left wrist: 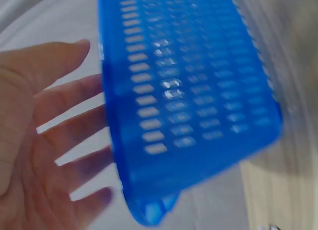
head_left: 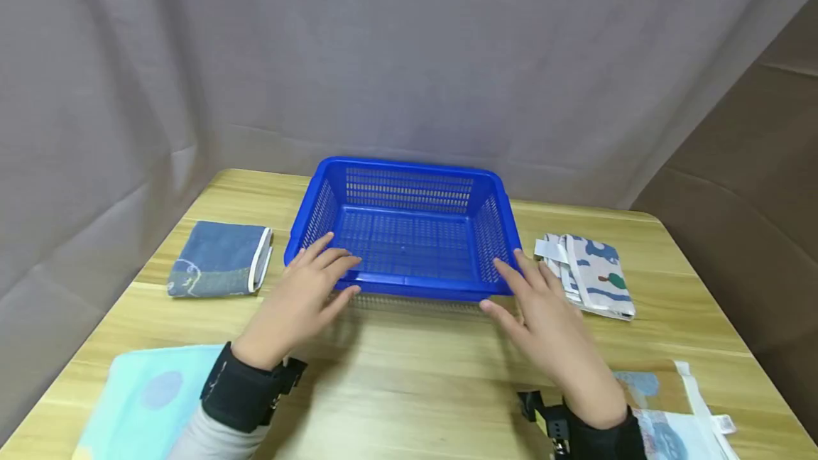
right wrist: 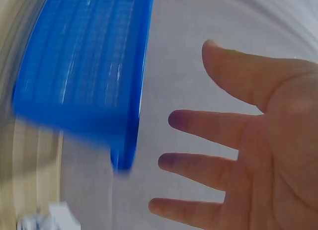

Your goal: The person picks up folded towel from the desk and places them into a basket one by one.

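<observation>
Basket (head_left: 415, 288), blue perforated plastic; left hand (head_left: 303, 298) and right hand (head_left: 551, 325) spread-fingered about near corners, gripping nothing; probably best steadied with light, even pressure.

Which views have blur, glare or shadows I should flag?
Head view: mostly sharp, soft-edged shadows on the wooden tabletop; left wrist view: the blue plastic basket is blurred, bright specks showing in its holes; right wrist view: pale glare streaks on the basket, its lower edge smeared, and the patterned cloth at bottom left indistinct.
</observation>
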{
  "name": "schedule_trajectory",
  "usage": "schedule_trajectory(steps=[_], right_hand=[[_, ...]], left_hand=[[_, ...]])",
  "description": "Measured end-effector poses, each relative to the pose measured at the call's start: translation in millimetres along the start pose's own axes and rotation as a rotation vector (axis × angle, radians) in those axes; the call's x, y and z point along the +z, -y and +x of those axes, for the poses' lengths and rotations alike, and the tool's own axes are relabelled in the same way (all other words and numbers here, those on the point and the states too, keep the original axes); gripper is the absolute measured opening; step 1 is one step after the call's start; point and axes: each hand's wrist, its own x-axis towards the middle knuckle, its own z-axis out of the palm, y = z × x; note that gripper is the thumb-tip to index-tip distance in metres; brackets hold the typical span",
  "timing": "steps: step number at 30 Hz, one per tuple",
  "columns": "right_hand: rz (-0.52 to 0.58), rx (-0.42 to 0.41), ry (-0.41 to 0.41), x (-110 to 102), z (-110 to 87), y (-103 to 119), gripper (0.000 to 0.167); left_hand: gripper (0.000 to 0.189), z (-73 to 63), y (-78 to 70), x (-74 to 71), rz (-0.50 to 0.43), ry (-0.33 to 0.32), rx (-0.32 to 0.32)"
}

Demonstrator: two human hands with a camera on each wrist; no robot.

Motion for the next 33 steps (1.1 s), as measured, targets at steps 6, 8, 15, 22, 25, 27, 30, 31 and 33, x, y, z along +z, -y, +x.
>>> schedule_trajectory(steps=[6, 8, 15, 22, 25, 27, 30, 31, 33], right_hand=[[0.021, 0.096, -0.074, -8.5, -26.8, -39.2, 0.072], [0.018, 0.135, -0.078, -9.7, -35.2, -51.4, 0.073], [0.031, 0.233, -0.061, -12.9, -59.4, -85.4, 0.072], [0.065, 0.315, -0.030, -12.6, -80.6, -133.6, 0.074], [0.040, 0.338, 0.015, -12.3, -92.0, -159.5, 0.074], [0.023, 0.355, 0.067, -13.8, -100.2, -175.0, 0.074], [0.000, 0.406, 0.152, -17.5, -112.6, -193.2, 0.079], [-0.013, 0.420, 0.166, -18.3, -116.2, -198.0, 0.080], [-0.038, 0.447, 0.203, -19.5, -123.1, -205.9, 0.082]], left_hand=[[0.033, -0.6, 15.4, 3.5, 0.015, -0.095, 0.050], [0.032, 0.9, 18.4, 4.7, 0.009, -0.097, 0.066], [0.020, -1.9, 24.1, 6.6, -0.018, -0.122, 0.102], [0.021, -6.2, 26.1, 4.4, -0.031, -0.106, 0.120], [0.020, -5.3, 26.2, 3.3, -0.035, -0.096, 0.125], [0.020, -4.8, 26.4, 3.0, -0.037, -0.090, 0.126], [0.020, -4.3, 26.6, 3.4, -0.040, -0.083, 0.127], [0.020, -4.1, 26.6, 3.6, -0.041, -0.082, 0.126], [0.020, -3.5, 26.5, 4.4, -0.041, -0.081, 0.124]])
